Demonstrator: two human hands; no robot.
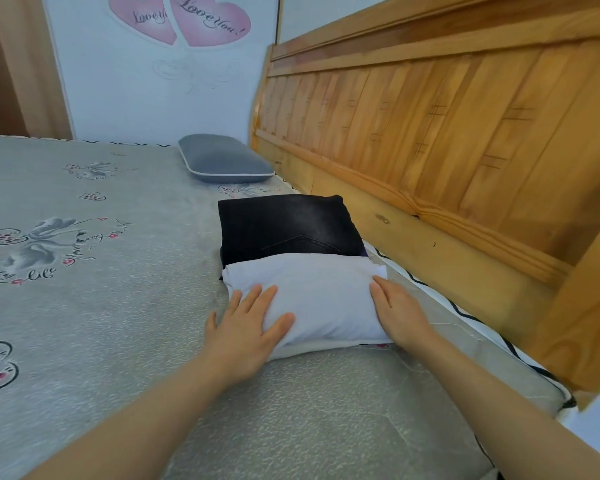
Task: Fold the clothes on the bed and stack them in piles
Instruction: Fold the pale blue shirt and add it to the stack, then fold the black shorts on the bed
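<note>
- I'm pressing left hand [244, 329] and right hand [397, 311] flat, fingers straight, on folded white garment [321, 299], lying on bed [101, 306].
- Garment overlapping folded black jeans [288, 226]; grey pillow [222, 159] sitting beyond, wooden headboard [447, 133] crowding right.

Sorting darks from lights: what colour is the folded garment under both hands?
White, plain, seen in the head view: the folded garment lies half over black jeans.

White garment [312, 299]: we find it folded into a plump rectangle, overlapping the near edge of the jeans.
Black jeans [288, 226]: folded flat on the bed [118, 306], beside the headboard.
</note>
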